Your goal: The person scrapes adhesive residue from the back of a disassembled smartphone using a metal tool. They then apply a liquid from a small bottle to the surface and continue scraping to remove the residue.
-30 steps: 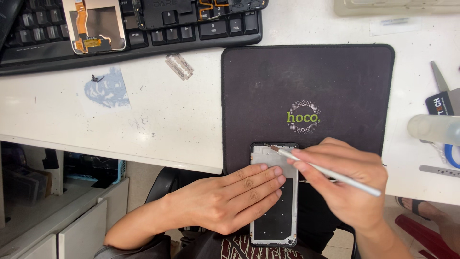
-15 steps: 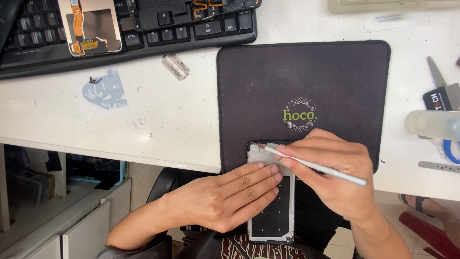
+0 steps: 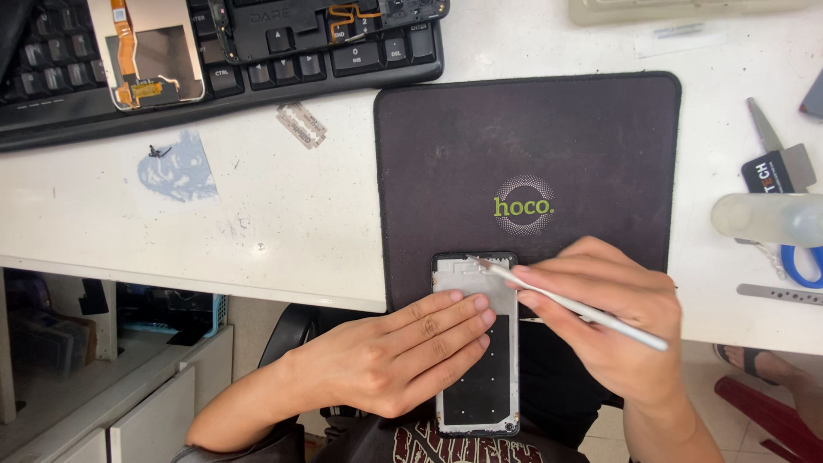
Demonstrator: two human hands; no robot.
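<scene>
- I have my left hand [image 3: 390,360] laid flat, fingers together, across the middle of the phone frame [image 3: 476,343], pressing it down so it can't slide.
- My right hand [image 3: 613,321] is pinching a thin white tool [image 3: 570,304] like a pen, thumb and forefinger closed round its shaft; its tip rests on the upper edge of the frame, near the top left corner.
- The frame lies face-open at the near edge of the dark mat [image 3: 527,146], its lower half hanging past the bench [image 3: 214,231] edge over my lap.
- By my judgement the stripping-down is well along: the frame is bare, showing a pale metal top section and a dark lower panel, with no screen or board in it.
- A separate phone part with an orange ribbon cable [image 3: 146,51] and a black inner cover [image 3: 326,26] sit on the keyboard [image 3: 51,94] at the far left, well apart from the frame.
- What seems left is the fine work along the top edge; I can't tell whether the tip is scraping or prying, and the rest of the edges look untouched as far as my hands leave them visible.
- A razor blade [image 3: 301,125] lies on the bench just left of the mat; scissors [image 3: 784,206] and a clear bottle [image 3: 767,219] lie at the right, none in use.
</scene>
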